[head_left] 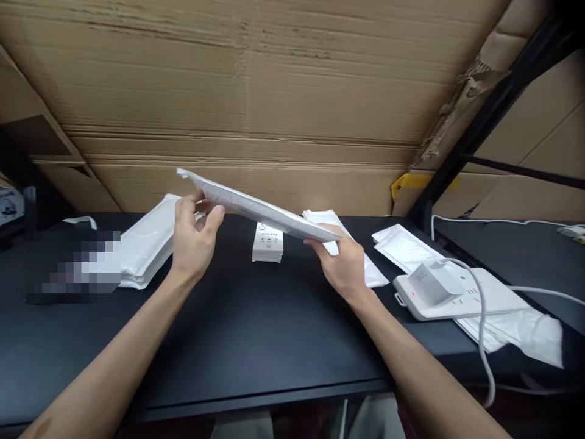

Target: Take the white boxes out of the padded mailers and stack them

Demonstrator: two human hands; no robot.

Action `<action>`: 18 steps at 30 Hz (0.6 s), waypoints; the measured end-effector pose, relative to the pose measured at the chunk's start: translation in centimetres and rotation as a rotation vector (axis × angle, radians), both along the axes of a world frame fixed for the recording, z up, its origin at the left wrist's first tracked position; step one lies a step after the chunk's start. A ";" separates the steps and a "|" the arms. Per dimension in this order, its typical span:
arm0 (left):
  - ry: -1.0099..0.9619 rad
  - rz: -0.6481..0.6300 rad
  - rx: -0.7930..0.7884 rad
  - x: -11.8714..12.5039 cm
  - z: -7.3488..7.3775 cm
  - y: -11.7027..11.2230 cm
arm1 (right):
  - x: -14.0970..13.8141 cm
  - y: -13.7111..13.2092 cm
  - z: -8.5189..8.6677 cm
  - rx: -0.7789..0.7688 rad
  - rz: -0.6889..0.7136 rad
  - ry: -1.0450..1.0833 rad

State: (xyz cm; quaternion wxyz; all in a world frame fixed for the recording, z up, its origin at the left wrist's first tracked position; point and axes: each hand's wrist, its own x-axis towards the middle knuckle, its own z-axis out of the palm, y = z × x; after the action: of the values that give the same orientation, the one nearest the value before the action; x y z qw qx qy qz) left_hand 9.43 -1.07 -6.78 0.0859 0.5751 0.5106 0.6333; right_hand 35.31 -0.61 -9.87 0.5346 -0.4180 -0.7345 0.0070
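A flat white padded envelope (260, 207) is held up above the desk, seen nearly edge-on and sloping down to the right. My left hand (194, 238) grips it toward its raised left end, with the thumb below and some fingers hidden behind. At the lower right end, my right hand (342, 262) pinches it between thumb and fingers. Beneath the envelope, a small stack of white printed boxes (267, 247) stands on the desk, partly covered from view. Beyond my left wrist lies a pile of white padded envelopes (146, 250). More white packets (372, 271) lie behind my right hand.
On the right, a white power strip (496, 296) carries a plugged-in adapter (434, 283) and a looping white cable (482, 341). White packets lie around and under it. Cardboard (256, 79) walls the back of the black desk (256, 341). A pixelated patch hides something at left.
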 end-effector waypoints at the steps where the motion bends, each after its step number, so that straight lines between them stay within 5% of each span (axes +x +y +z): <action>1: 0.003 0.014 0.020 -0.2 -0.1 0.1 | 0.2 0.1 0.1 -0.012 -0.018 0.020; 13: 0.094 0.018 -0.095 -0.2 -1.1 0.2 | 1.4 2.1 -0.9 -0.169 -0.165 0.261; 18: 0.074 -0.052 -0.114 0.0 -0.9 0.2 | 1.3 2.2 -0.9 -0.196 -0.123 0.329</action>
State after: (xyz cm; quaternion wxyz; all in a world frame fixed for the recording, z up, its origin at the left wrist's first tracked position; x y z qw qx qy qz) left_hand 9.41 -0.90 -7.66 0.1159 0.6055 0.5334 0.5791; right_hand 36.58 1.58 -10.72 0.6036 -0.5053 -0.6061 0.1139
